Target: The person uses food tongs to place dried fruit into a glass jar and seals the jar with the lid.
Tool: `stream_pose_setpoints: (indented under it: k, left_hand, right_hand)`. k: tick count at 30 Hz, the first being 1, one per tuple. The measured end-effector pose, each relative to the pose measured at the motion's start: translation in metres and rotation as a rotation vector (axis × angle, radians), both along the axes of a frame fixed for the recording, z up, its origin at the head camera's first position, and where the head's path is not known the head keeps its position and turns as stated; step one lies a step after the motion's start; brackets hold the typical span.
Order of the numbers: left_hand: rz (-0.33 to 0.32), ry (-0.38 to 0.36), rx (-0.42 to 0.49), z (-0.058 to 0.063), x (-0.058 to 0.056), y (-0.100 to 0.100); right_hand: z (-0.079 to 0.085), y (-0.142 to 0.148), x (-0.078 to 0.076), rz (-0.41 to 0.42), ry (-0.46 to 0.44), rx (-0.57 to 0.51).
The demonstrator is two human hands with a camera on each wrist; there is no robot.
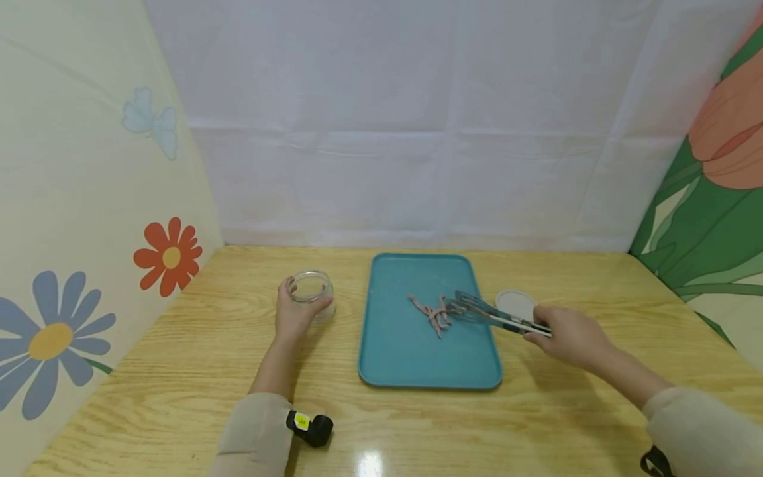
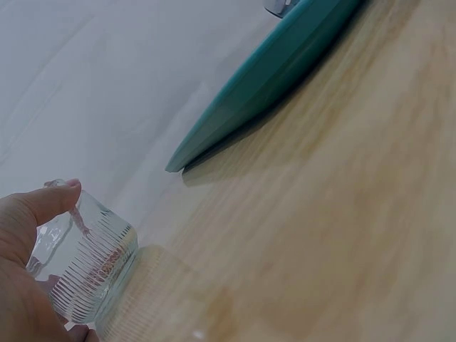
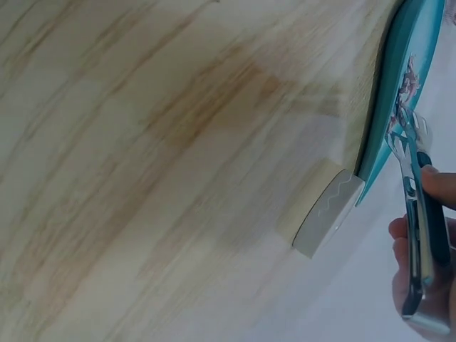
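My left hand (image 1: 294, 311) grips a clear glass jar (image 1: 322, 309) by its side, thumb near the rim. In the left wrist view the ribbed jar (image 2: 100, 267) stands on the table with its mouth uncovered. My right hand (image 1: 569, 334) holds a pair of tongs (image 1: 507, 319) with dark teal arms and metal ends. The tongs' heads reach over the right edge of the blue tray (image 1: 399, 361), right at a small pile of thin, pinkish-brown strips (image 1: 434, 314). In the right wrist view the tongs (image 3: 420, 214) have their two heads somewhat apart, beside the strips (image 3: 410, 82).
A round pale lid (image 1: 515, 303) lies on the wooden table (image 1: 334, 417) just right of the tray, partly behind the tongs. White cloth (image 1: 417, 185) hangs along the back, with flower-printed panels (image 1: 77, 218) at the sides.
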State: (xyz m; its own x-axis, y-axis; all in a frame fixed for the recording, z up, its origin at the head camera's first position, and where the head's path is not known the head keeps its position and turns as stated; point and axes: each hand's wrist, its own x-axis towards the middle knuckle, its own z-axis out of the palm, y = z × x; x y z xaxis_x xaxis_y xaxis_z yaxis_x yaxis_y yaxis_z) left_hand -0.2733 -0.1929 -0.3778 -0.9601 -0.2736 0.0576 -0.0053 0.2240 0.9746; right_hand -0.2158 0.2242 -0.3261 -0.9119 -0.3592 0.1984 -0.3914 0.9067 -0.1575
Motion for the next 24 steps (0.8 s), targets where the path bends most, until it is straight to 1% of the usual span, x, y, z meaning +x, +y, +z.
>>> stream_pose_setpoints:
  k: [11,19,24]
  left_hand:
    - [0.000,-0.001,0.010,0.000,0.000,0.000]
    - [0.004,-0.009,0.016,-0.001,0.000,0.000]
    - [0.005,-0.012,0.009,-0.001,-0.001,-0.001]
  right_hand:
    - [-0.006,-0.006,0.004,0.014,0.065,0.053]
    - [-0.010,-0.008,0.008,0.015,0.108,0.044]
    - [-0.010,-0.007,0.011,0.019,0.109,0.017]
